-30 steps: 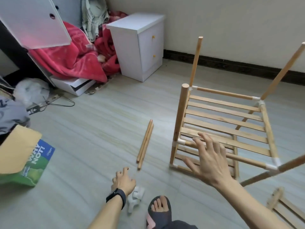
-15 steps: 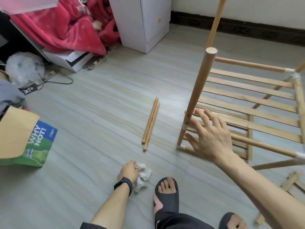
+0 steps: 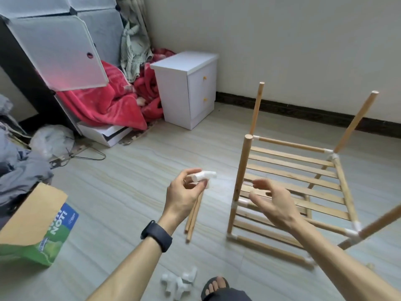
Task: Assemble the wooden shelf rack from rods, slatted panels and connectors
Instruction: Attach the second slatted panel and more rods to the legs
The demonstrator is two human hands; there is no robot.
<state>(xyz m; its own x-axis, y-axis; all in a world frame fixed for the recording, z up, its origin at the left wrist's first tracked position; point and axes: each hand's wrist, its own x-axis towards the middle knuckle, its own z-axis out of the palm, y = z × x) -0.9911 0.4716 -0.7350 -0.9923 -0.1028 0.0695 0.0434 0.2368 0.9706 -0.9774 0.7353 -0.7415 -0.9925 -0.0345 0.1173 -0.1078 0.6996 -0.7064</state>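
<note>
One white connector is pinched in the left hand — raised, likely for the rack — while the right hand hovers loose, holding nothing.

Left hand pinches white connector; right hand empty.

Partly built rack stands on floor, light wood. Two slatted panels, one above other, lie level between four upright rods. Corner connectors white, join rods at panel corners. Two loose rods lie side by side on floor, left of rack. One white connector pinched in left hand, above loose rods. Small heap of loose connectors on floor, near bottom edge.
</note>
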